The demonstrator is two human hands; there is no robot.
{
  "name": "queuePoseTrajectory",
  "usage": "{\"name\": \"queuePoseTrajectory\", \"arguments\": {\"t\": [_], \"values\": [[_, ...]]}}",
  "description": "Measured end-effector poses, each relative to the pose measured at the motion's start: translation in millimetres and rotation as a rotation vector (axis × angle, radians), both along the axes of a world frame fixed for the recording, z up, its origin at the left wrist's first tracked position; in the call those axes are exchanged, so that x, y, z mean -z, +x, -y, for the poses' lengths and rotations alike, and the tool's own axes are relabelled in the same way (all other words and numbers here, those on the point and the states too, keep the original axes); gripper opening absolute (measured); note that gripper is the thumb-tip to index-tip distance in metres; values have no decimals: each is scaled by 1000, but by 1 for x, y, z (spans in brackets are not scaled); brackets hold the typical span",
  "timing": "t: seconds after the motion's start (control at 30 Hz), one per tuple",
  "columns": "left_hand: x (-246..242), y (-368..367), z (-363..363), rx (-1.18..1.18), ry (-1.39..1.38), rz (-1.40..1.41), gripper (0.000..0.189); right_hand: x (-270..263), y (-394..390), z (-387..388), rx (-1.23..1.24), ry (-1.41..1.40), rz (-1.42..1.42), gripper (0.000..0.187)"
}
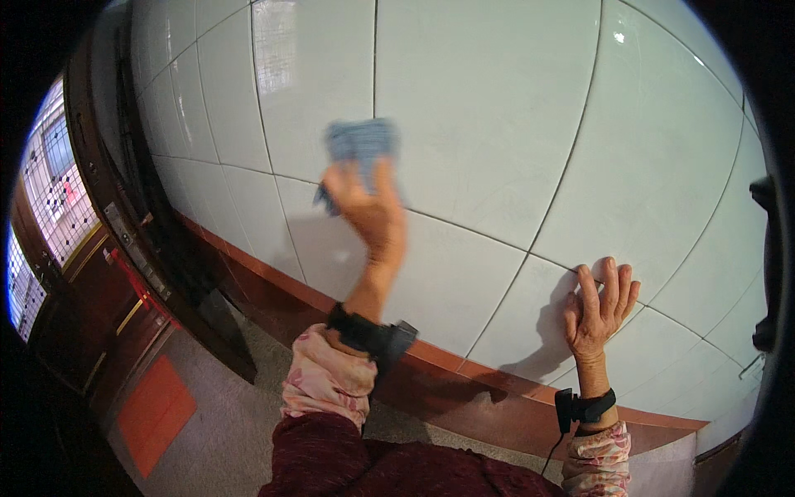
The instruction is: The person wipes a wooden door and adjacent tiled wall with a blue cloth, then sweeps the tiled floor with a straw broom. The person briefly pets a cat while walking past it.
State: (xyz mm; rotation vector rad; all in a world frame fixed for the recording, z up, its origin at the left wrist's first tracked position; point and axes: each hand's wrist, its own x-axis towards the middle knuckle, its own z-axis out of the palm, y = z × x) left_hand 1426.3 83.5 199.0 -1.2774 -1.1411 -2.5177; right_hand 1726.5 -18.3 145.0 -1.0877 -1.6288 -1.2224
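My left hand [372, 205] presses a folded blue-grey cloth [361, 140] against the white tiled wall [478, 124]; hand and cloth are blurred. The cloth lies over a dark vertical joint between two tiles, a little above a horizontal joint. Lower on the wall to the right, my right hand [599, 307] rests with its fingers spread on the tiles, near where several joints meet. It holds nothing. Black bands with small devices are strapped round both wrists, below which patterned sleeve cuffs show.
A reddish-brown tile skirting [447, 357] runs along the wall's foot above a grey speckled floor [267, 335]. At the left stands an open dark wooden door [155, 261] with a metal lock plate. Beyond it are grilled glass panes [59, 180]. An orange-red mat [157, 415] lies on the floor.
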Motion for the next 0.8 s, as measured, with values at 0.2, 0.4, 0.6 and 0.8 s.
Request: {"name": "queuePoseTrajectory", "arguments": {"t": [0.2, 0.4, 0.6, 0.8], "values": [[3, 103, 56, 244, 354, -955, 31, -1, 2, -3, -43, 41, 21, 39], [-12, 39, 23, -133, 446, -1156, 17, 1, 3, -4, 30, 67, 37, 38], [-42, -86, -20, -464, 48, -628, 44, 1, 2, -5, 36, 77, 38, 36], [6, -106, -23, -270, -127, -255, 38, 1, 2, -3, 28, 60, 27, 36]]}}
